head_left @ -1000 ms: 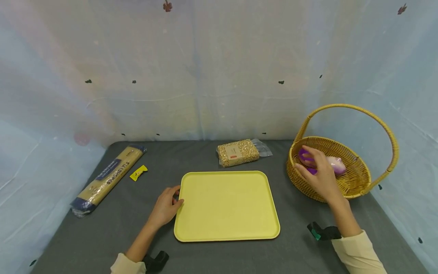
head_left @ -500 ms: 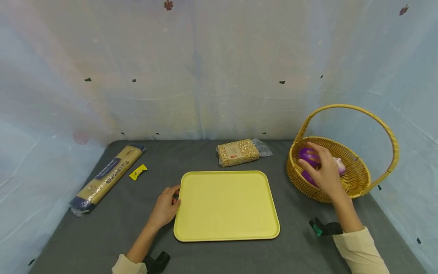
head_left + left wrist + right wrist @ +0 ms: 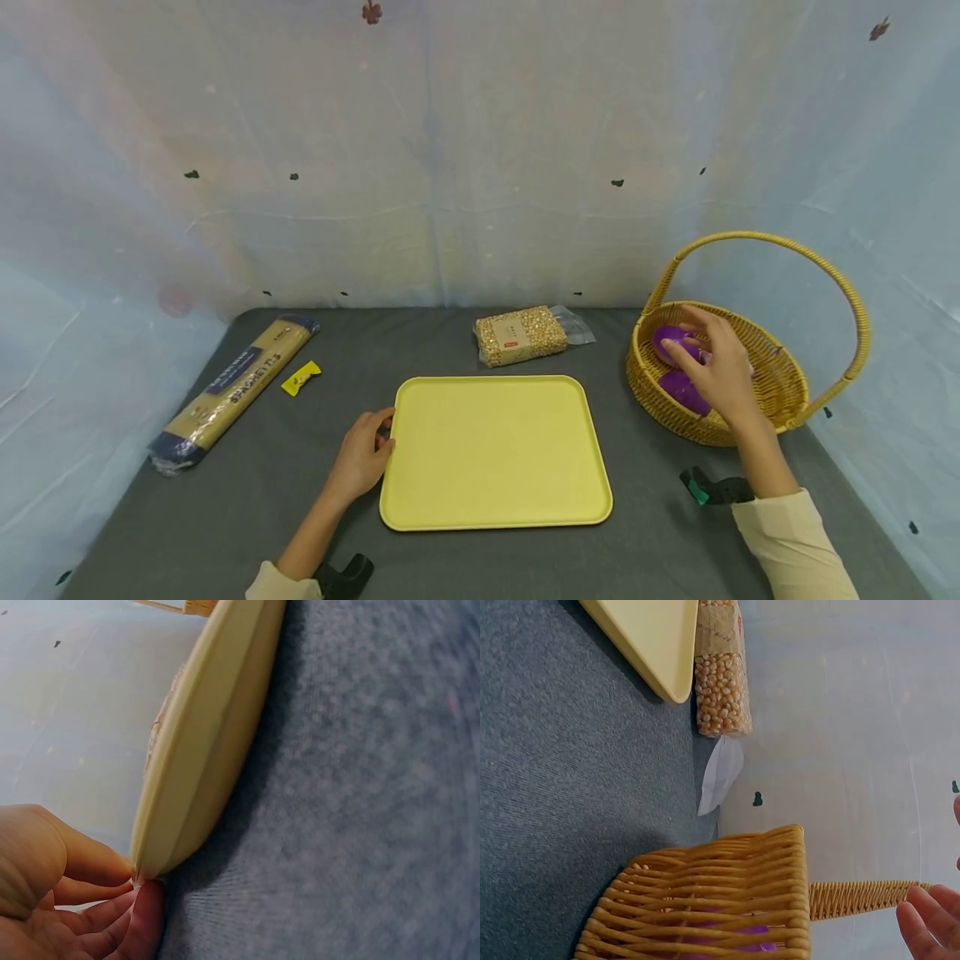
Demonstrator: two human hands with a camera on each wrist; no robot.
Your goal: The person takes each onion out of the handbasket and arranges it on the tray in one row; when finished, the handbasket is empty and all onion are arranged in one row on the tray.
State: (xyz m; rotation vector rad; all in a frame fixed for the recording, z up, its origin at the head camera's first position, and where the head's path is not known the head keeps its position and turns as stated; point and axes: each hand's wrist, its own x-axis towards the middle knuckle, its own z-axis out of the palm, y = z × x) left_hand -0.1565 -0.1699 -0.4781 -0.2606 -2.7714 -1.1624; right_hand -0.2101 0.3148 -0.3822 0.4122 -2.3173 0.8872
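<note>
A yellow tray (image 3: 495, 450) lies flat in the middle of the grey table. My left hand (image 3: 367, 454) rests at its left rim; the left wrist view shows fingertips (image 3: 146, 904) touching the tray rim (image 3: 202, 742). A wicker basket (image 3: 652, 400) with a tall handle stands at the right and holds two purple objects (image 3: 670, 340) (image 3: 681, 388). My right hand (image 3: 716, 367) hovers over them with fingers spread, holding nothing. In the right wrist view the basket (image 3: 705, 900) fills the bottom and my fingertips (image 3: 922, 922) show beside its handle.
A long spaghetti pack (image 3: 232, 387) and a small yellow packet (image 3: 302, 378) lie at the left. A clear bag of beans (image 3: 521, 335) sits behind the tray. Black clamps (image 3: 708, 487) (image 3: 341, 575) sit near the front edge. Pale plastic sheeting walls the table.
My right hand has moved farther back over the basket and now covers the pink item seen earlier. The left hand and tray have stayed put.
</note>
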